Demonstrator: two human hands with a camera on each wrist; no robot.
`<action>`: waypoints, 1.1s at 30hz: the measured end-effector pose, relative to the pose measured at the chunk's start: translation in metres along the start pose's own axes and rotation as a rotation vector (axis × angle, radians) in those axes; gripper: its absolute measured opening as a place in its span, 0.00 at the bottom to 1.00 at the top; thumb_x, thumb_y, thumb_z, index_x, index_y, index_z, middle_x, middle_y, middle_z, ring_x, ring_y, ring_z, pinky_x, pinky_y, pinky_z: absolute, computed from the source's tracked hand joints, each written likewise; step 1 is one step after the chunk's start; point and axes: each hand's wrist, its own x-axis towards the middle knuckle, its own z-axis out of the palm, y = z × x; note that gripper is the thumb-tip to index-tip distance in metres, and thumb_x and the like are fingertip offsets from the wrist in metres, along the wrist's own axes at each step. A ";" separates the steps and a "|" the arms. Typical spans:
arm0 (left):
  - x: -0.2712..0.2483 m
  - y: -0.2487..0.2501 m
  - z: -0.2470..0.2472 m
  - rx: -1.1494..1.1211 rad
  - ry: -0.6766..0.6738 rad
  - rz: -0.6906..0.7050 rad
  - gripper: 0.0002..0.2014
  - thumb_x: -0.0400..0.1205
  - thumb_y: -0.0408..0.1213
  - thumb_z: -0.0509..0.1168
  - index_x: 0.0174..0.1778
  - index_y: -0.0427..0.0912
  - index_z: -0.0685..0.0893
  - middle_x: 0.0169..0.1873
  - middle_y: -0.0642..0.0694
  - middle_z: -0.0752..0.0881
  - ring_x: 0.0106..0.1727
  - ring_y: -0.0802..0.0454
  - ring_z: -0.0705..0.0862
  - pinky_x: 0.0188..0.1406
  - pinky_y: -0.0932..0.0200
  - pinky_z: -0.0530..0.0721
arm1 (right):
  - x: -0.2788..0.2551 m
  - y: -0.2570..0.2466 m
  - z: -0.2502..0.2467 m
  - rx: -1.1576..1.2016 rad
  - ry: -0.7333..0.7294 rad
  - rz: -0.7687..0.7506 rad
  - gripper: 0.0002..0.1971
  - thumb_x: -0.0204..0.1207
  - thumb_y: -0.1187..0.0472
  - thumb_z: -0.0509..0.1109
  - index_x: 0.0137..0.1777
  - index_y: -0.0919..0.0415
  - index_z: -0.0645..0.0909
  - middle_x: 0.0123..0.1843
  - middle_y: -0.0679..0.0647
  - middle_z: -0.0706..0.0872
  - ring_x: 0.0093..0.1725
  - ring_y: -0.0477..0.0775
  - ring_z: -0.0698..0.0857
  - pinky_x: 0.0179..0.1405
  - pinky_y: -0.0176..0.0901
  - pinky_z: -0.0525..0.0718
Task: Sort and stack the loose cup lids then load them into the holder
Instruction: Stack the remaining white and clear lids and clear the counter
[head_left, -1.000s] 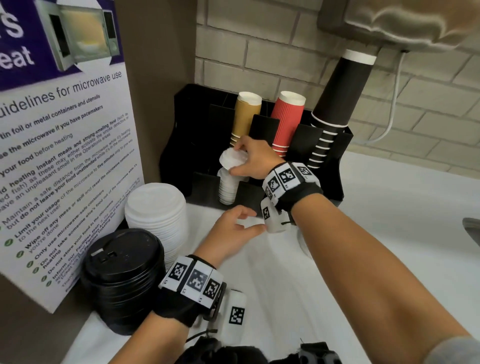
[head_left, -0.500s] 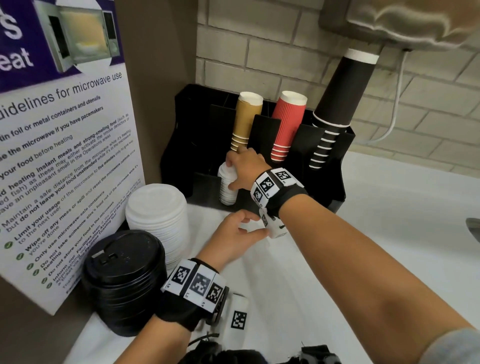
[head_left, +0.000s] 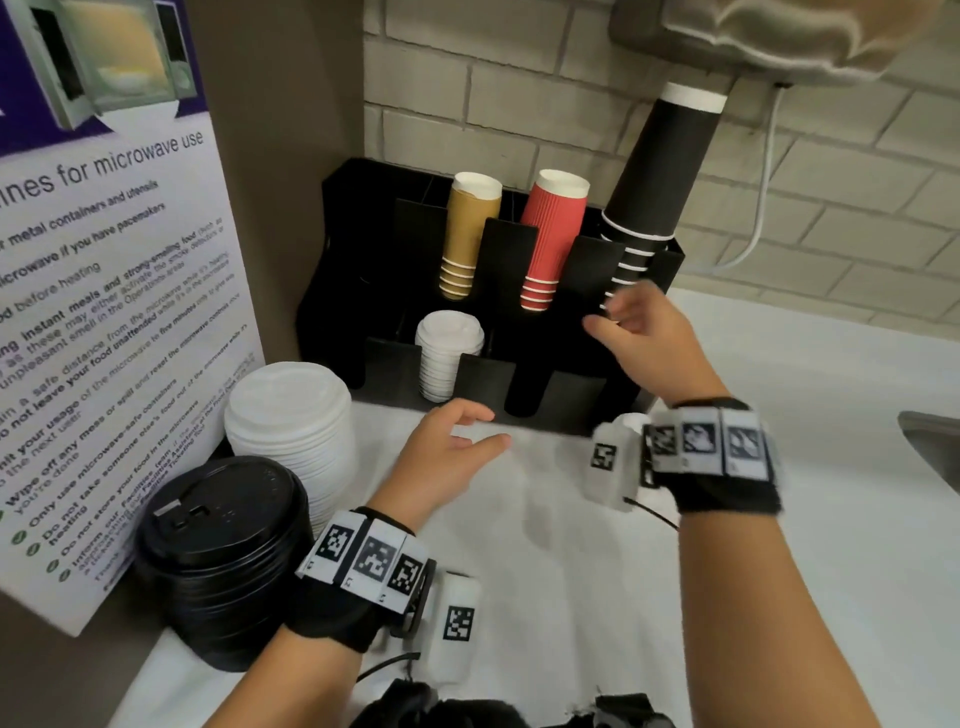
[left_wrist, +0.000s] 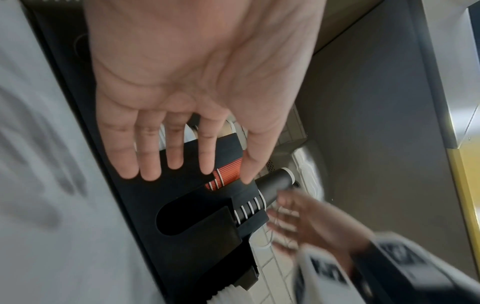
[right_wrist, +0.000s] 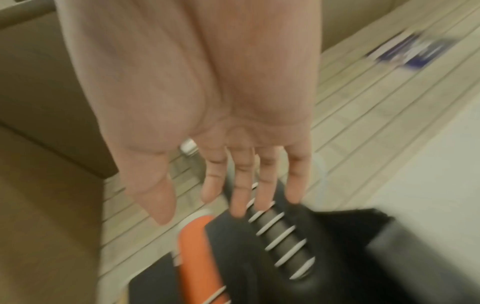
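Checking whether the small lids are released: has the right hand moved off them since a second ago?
Yes. The right hand has moved rightward off the small white lid stack, toward the black cup stack.

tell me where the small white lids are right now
In the head view, the small white lids sit stacked in a front slot of the black holder, left of centre, below the tan cups.

Pale brick wall (head_left: 545, 93) beyond fingertips, light mortar lines. Brown panel (head_left: 291, 130) left of hands, printed microwave poster (head_left: 104, 291) leaning against it. White counter (head_left: 571, 571) under both wrists. White cable (head_left: 761, 208) hanging down wall, up right. Sink edge (head_left: 935, 441) far right. Light even, indoor.
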 end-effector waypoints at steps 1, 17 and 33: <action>0.000 0.000 -0.001 0.003 0.012 0.007 0.10 0.79 0.43 0.72 0.54 0.55 0.83 0.62 0.54 0.78 0.59 0.53 0.83 0.36 0.71 0.79 | -0.010 0.014 -0.012 -0.034 -0.012 0.090 0.10 0.74 0.56 0.74 0.49 0.55 0.75 0.45 0.46 0.81 0.49 0.50 0.81 0.47 0.40 0.76; 0.002 0.000 -0.001 -0.001 0.033 0.032 0.10 0.79 0.42 0.72 0.55 0.55 0.83 0.59 0.58 0.79 0.55 0.58 0.84 0.39 0.65 0.76 | -0.058 0.067 -0.008 -0.329 -0.308 0.508 0.32 0.63 0.53 0.83 0.56 0.54 0.64 0.52 0.55 0.75 0.47 0.58 0.78 0.32 0.41 0.71; -0.002 0.008 0.008 -0.129 -0.150 0.231 0.42 0.63 0.53 0.77 0.73 0.71 0.66 0.71 0.64 0.75 0.68 0.65 0.77 0.61 0.65 0.80 | -0.055 0.001 -0.002 0.188 -0.391 0.160 0.26 0.61 0.50 0.83 0.54 0.44 0.71 0.49 0.45 0.82 0.46 0.42 0.83 0.36 0.31 0.78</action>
